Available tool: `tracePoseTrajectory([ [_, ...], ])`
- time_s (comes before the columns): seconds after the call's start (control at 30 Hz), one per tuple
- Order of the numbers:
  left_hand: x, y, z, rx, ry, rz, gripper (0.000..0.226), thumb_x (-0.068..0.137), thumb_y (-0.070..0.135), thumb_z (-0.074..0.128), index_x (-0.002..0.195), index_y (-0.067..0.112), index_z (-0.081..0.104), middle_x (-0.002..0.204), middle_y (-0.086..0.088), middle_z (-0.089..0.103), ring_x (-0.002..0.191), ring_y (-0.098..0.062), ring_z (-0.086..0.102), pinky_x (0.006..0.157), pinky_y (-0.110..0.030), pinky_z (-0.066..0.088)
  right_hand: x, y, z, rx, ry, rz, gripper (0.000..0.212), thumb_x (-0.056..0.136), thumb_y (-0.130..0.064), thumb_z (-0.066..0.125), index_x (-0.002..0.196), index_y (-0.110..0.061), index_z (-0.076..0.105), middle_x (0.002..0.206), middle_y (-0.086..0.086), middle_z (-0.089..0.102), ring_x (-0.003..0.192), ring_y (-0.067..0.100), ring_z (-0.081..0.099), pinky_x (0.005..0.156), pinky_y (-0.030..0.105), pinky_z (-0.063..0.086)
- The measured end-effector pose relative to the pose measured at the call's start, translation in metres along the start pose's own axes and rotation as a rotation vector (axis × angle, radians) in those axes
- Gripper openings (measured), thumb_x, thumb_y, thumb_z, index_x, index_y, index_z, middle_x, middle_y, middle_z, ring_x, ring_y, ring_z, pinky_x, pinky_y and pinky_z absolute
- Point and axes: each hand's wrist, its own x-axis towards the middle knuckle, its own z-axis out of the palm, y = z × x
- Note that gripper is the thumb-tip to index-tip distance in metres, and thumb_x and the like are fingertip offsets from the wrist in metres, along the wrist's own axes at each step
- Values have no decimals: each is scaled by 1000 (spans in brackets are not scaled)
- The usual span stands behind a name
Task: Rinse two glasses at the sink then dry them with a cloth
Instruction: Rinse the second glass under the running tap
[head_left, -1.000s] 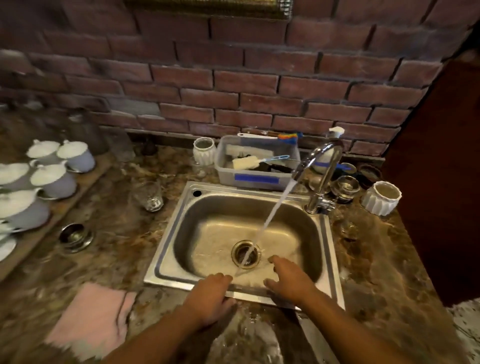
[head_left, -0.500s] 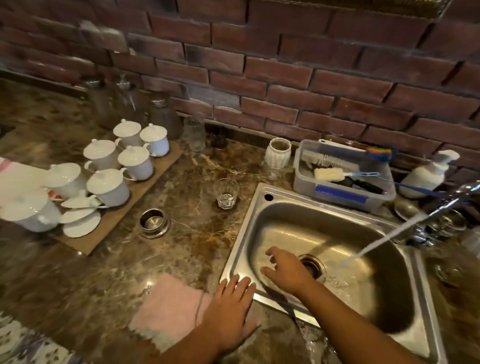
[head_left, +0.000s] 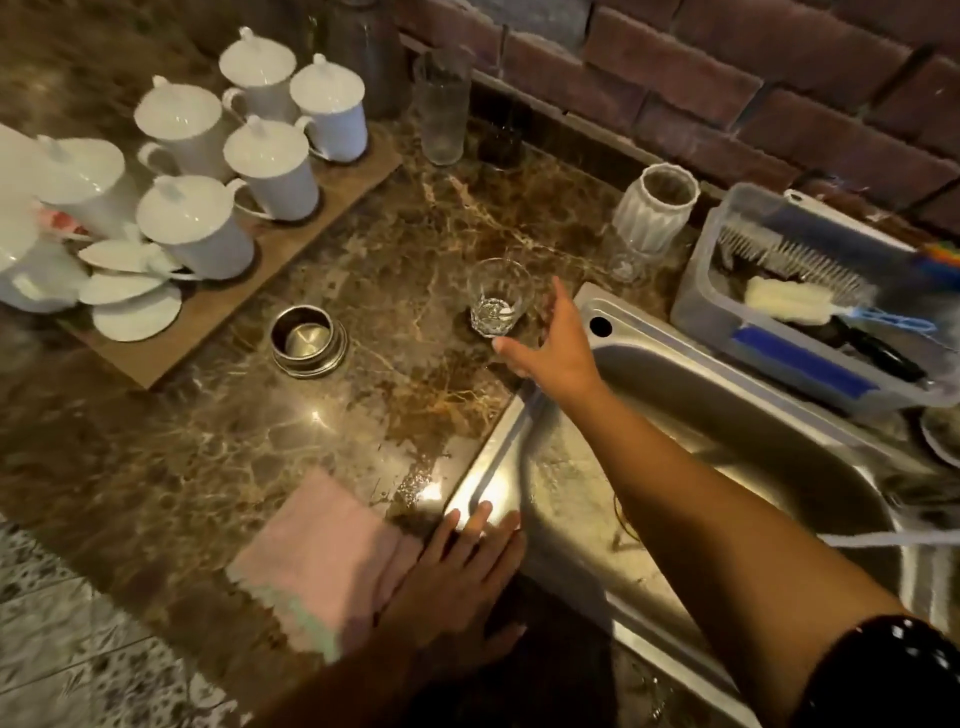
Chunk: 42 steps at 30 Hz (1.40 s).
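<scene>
A short clear cut glass (head_left: 497, 303) stands upright on the marble counter just left of the steel sink (head_left: 691, 395). My right hand (head_left: 553, 340) reaches across the sink's corner, fingers spread, right beside the glass but not around it. My left hand (head_left: 460, 582) lies flat and open on the sink's front-left rim, its heel touching a folded pink cloth (head_left: 324, 558). A second small glass (head_left: 626, 262) stands by a white ribbed cup (head_left: 657, 205) behind the sink. A stream of water (head_left: 893, 538) runs into the basin at the right.
White lidded mugs (head_left: 260, 156) and saucers crowd a wooden board at the left. A steel cup (head_left: 307, 340) sits mid-counter. A tall glass (head_left: 441, 114) stands against the brick wall. A grey tub of brushes (head_left: 800, 306) sits behind the sink.
My right hand has left the basin and moved up-left to the short glass. My left hand stays flat by the pink cloth. The view has swung left.
</scene>
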Motion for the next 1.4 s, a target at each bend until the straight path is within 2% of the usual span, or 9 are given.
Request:
tracePoseTrajectory([
  [0.17, 0, 1, -1, -11, -7, -19, 90, 82, 70, 50, 153, 15, 40, 163, -8, 34, 149, -35, 32, 120, -54, 19, 24, -6, 17, 201, 2, -4, 118, 64, -41, 87, 155, -32, 12, 158, 3, 34, 144, 20, 36, 120, 46, 32],
  [0.37, 1, 0, 8, 24, -51, -17, 92, 83, 73, 47, 154, 15, 39, 163, -8, 35, 150, -36, 29, 117, -56, 18, 34, -9, 24, 205, 21, -53, 89, 75, -23, 86, 146, -23, 32, 147, 3, 50, 135, 17, 46, 116, 37, 37],
  [0.53, 2, 1, 14, 31, 2, -14, 87, 86, 73, 43, 151, 15, 44, 160, -7, 39, 148, -35, 33, 114, -57, 24, 18, -9, 17, 254, 34, -59, 84, 75, -18, 86, 143, -19, 36, 141, 3, 54, 130, 14, 49, 107, 25, 38],
  [0.7, 2, 4, 3, 60, -17, -5, 88, 84, 71, 47, 149, 12, 46, 159, -12, 40, 146, -39, 37, 115, -57, 18, -28, -1, -8, 273, 97, -46, 84, 71, -25, 88, 139, -25, 40, 135, -1, 57, 124, 18, 55, 106, 36, 47],
  [0.83, 1, 7, -7, 63, -50, -33, 87, 84, 69, 48, 151, 13, 45, 159, -11, 39, 148, -34, 31, 116, -54, 16, -90, 4, -40, 298, 159, -38, 77, 72, -19, 88, 134, -25, 44, 129, -3, 57, 120, 16, 56, 97, 24, 46],
  [1.0, -4, 11, -12, 85, -61, -49, 83, 91, 67, 42, 154, 13, 39, 161, -10, 36, 149, -32, 29, 116, -53, 16, -170, 21, -77, 220, 216, 11, 77, 71, -23, 88, 134, -29, 43, 130, -6, 58, 120, 14, 56, 104, 38, 48],
  [1.17, -3, 19, -27, 76, -87, -66, 81, 95, 66, 32, 159, 16, 27, 167, -7, 20, 154, -34, 16, 123, -49, 3, -228, 45, -113, 177, 226, 81, 82, 73, -23, 87, 140, -26, 40, 135, -2, 56, 121, 17, 54, 97, 31, 46],
  [1.3, 16, 36, -48, -33, -86, -164, 59, 89, 53, 31, 135, 25, 56, 146, -3, 49, 134, -28, 45, 112, -48, 36, -253, 67, -138, 248, 275, 126, 77, 74, -21, 87, 136, -27, 42, 129, -2, 58, 115, 18, 58, 66, 10, 50],
  [1.4, 45, 54, -65, -168, -35, -194, 37, 95, 41, 51, 125, 23, 63, 133, 0, 57, 120, -21, 54, 102, -40, 46, -260, 81, -151, 304, 322, 150, 78, 71, -22, 89, 135, -29, 45, 124, -5, 60, 115, 16, 58, 72, 12, 46],
])
